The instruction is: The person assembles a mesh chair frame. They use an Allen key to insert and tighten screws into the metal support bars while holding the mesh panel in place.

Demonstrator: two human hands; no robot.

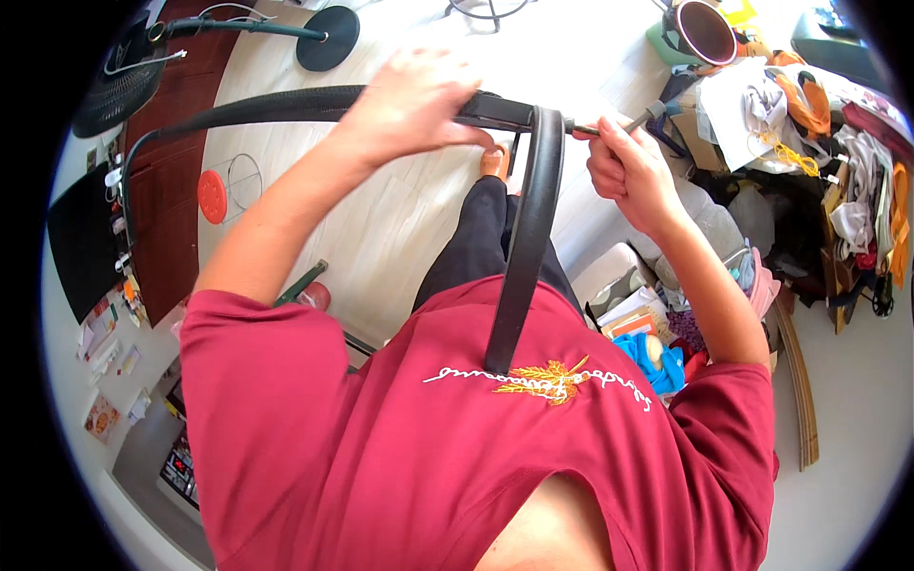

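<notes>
1. Broadly, the biggest thing in front of the person was a curved black frame (286,107), a long padded arc that ran from the far left across to a joint, where a second black bar (526,238) dropped down to rest against the red shirt (400,438).
2. The pale floor (381,219) lay beneath it, with a fan on a round base (327,38) at the far side and a heap of clothes and boxes (809,143) to the right.
3. The left hand (411,103) was laid over the top of the arc just left of the joint, fingers curled down around it and clamped on it.
4. The right hand (624,164) was closed in a fist on the handle of a slim tool (619,124), probably a screwdriver, whose tip pointed left into the end of the joint; the two hands stood near each other with the joint between them.
5. As for risk, I judged that the tip could slip out of the fastener if the frame rocked, since only the one hand and the chest steadied it; a slip would send the point toward the left hand's fingers (471,133), which sat just beside the joint.
6. I also thought the down bar could slide off the shirt and twist the joint out of line with the tool.
7. Whether the tip was truly seated I could not tell; it was too small to make out.
</notes>
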